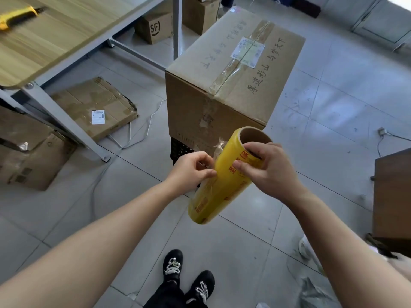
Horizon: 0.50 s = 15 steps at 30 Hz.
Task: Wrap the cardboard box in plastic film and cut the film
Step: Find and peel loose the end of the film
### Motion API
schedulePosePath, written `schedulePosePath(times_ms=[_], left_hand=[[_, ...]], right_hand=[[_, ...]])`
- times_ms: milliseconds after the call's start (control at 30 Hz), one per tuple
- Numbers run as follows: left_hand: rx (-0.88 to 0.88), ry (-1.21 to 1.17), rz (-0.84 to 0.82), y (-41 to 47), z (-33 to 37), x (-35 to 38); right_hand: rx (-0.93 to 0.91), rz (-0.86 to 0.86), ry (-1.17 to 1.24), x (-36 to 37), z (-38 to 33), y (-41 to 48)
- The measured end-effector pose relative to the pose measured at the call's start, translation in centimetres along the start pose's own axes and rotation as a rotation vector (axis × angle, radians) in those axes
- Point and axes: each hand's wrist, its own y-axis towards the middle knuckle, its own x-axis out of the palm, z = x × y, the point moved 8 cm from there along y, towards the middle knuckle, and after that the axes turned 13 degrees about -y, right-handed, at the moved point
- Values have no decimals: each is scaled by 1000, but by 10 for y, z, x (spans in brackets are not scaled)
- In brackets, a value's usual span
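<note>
Right hand (270, 168): closed round the yellow film roll (224, 181); hold steady
Left hand (192, 170): pinches loose film edge; peel slowly toward box (224, 70)

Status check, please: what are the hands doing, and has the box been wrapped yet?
Right hand grips film roll. Left hand picks at loose film edge. Cardboard box bare, nothing between.

At twelve o'clock the cardboard box (233, 70) shows matt brown board, a glossy tape strip (242, 56) and a paper label (248, 52). The film roll (222, 181) gleams in glossy yellow plastic around a cardboard core. The floor (333, 103) tiles look smooth.
</note>
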Motion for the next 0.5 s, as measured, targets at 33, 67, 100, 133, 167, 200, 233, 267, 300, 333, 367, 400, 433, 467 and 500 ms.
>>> schedulePosePath(times_ms=[33, 67, 100, 133, 167, 200, 233, 267, 300, 333, 367, 400, 433, 467, 500], left_hand=[[29, 8, 57, -1, 2, -3], [61, 23, 92, -1, 4, -4], [78, 26, 101, -3, 6, -4], [96, 3, 108, -4, 9, -5], [103, -32, 119, -5, 12, -6], [112, -67, 139, -6, 14, -8], [120, -89, 149, -6, 18, -9], [132, -101, 145, -5, 21, -8], [144, -104, 137, -4, 26, -7], [150, -113, 133, -2, 30, -7], [148, -131, 132, 0, 33, -8], [141, -163, 132, 1, 36, -9], [132, -205, 124, 3, 38, -10], [123, -240, 111, 5, 39, -10], [120, -257, 95, 5, 41, -10]], right_hand=[[0, -1, 16, -1, 1, 1], [8, 5, 30, -3, 2, 2], [22, 16, 28, -4, 4, 2], [37, 28, 11, -5, 5, 2], [57, 38, -18, -6, 8, 2], [85, 46, -47, -6, 10, 2], [124, 51, -73, -6, 12, 3], [166, 53, -89, -6, 16, 5], [203, 50, -94, -6, 20, 7], [225, 32, -80, -5, 24, 8], [222, -6, -45, -4, 27, 9], [201, -66, 3, 0, 30, 9], [170, -140, 48, 5, 31, 6], [138, -208, 65, 10, 32, 3], [109, -250, 41, 14, 34, 1]])
